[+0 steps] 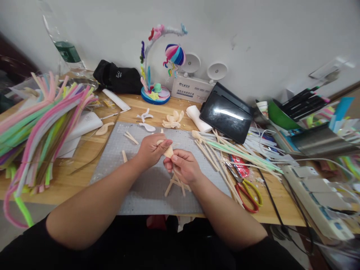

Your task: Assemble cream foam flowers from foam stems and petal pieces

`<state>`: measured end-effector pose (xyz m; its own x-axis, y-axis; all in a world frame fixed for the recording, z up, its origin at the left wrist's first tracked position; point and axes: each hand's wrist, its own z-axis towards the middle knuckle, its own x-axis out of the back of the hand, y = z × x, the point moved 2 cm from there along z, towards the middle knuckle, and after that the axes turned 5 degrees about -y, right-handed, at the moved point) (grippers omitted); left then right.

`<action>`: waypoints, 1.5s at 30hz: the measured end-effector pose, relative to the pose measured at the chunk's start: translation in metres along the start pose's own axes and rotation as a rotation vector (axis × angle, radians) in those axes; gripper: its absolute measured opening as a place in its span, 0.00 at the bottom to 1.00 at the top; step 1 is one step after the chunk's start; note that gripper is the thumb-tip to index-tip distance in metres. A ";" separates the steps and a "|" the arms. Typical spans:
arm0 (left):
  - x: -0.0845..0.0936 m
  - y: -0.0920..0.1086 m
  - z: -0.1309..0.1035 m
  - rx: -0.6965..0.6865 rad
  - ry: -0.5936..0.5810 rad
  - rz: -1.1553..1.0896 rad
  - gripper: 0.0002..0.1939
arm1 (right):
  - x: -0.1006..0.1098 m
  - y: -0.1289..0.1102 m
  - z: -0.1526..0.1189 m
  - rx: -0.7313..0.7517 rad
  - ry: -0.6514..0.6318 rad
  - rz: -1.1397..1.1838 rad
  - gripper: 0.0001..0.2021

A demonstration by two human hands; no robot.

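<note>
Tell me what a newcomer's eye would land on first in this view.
Probably the big bundle of multicoloured fuzzy stems, heaped on the left side of the table. Next, perhaps, the bright arched ornament standing at the back, beyond the grey mat. In the centre, the left hand and right hand hold a cream-coloured piece above that mat.

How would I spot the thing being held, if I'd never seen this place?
On the wooden table, find the grey mat. Over its middle, the left hand and right hand meet around a small cream piece. Unlike the cream strips lying on the mat, it is gripped by both hands.
</note>
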<state>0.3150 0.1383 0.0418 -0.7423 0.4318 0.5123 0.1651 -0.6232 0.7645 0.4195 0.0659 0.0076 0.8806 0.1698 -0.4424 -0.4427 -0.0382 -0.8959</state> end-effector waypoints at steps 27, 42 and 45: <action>0.012 -0.005 0.002 0.172 -0.046 -0.184 0.21 | 0.005 -0.003 -0.003 0.114 0.005 -0.441 0.15; 0.001 -0.013 0.001 0.312 -0.135 -0.510 0.20 | 0.016 -0.009 0.000 0.167 0.081 -0.550 0.15; 0.001 -0.013 0.000 0.332 -0.128 -0.464 0.20 | 0.017 -0.010 0.000 0.173 0.106 -0.585 0.15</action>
<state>0.3124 0.1469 0.0326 -0.7044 0.6993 0.1217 0.0515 -0.1205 0.9914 0.4387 0.0691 0.0092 0.9938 0.0150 0.1104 0.1054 0.1928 -0.9755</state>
